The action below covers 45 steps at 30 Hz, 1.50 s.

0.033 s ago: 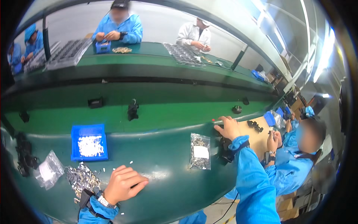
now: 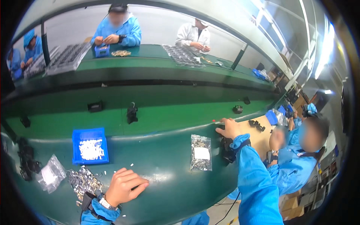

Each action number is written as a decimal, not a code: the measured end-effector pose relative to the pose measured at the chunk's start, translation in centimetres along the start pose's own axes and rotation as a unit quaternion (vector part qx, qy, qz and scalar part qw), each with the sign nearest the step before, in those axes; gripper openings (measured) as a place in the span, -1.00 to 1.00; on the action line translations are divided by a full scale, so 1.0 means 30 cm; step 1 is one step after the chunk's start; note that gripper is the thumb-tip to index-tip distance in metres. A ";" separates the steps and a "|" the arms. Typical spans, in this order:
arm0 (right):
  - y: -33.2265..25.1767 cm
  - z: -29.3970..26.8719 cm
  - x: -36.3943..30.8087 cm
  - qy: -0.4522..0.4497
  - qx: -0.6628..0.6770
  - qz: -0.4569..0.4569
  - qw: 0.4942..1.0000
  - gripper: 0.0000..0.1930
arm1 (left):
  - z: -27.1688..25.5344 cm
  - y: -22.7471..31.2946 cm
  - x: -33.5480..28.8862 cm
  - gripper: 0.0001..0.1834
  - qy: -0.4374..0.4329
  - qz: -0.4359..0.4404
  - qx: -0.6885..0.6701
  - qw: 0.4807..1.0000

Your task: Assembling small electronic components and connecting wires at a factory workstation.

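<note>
My left hand rests palm down on the green tabletop, its thumb apart from the loosely bent fingers; nothing shows in it. Beside its wrist lies a heap of small metal pieces. Beyond it stands a blue tray holding small white pieces. At the right end of the table, my right hand curls its thumb and fingers about a black object, mostly hidden under the hand. Another black item lies below that hand. To its left is a clear zip bag of small metal parts with a white label.
A crumpled clear bag and black straps lie far left. Black pieces sit along the green ledge. At right, a co-worker sits by a tan board with black parts. Other people work across the bench.
The view has shifted slightly, so the tray and bags at left appear a little lower. Both my hands keep their places.
</note>
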State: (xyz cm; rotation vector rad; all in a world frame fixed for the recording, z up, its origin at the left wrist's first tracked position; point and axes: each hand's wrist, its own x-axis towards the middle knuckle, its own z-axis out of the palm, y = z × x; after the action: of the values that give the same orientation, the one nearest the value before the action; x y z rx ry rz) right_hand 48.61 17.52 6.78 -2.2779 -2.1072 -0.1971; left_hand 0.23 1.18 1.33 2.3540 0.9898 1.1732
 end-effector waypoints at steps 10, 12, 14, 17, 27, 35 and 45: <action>-0.679 -0.140 -0.378 -0.039 0.334 -0.416 0.845 -0.63 | -0.068 0.064 0.001 -0.98 0.098 -0.081 0.038 0.991; -0.750 -0.086 -0.472 -0.052 0.293 -0.416 0.860 -0.65 | -0.100 0.113 0.024 -0.96 0.148 -0.150 0.007 0.978; -0.805 -0.033 -0.511 -0.040 0.287 -0.426 0.857 -0.62 | -0.183 0.144 0.029 -0.95 0.107 -0.188 0.027 0.976; -0.853 0.000 -0.525 -0.013 0.250 -0.373 0.893 -0.50 | -0.277 0.161 -0.016 -0.93 0.064 -0.249 0.069 0.964; -0.822 0.037 -0.538 0.021 0.369 -0.343 0.864 -0.36 | -0.291 0.151 -0.193 -0.84 -0.044 -0.265 0.329 0.905; -0.798 0.048 -0.514 -0.017 0.402 -0.329 0.855 -0.45 | -0.297 0.142 -0.162 -0.76 -0.036 -0.290 0.353 0.889; -0.780 0.051 -0.519 -0.049 0.418 -0.322 0.848 -0.51 | -0.422 0.064 -0.221 -0.87 -0.011 -0.365 0.380 0.850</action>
State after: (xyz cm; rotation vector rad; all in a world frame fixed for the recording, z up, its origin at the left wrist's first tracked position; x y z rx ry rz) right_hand 24.28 4.15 2.02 -1.0788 -2.2629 0.7020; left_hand -11.77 -5.05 6.33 2.0439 2.3918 0.4707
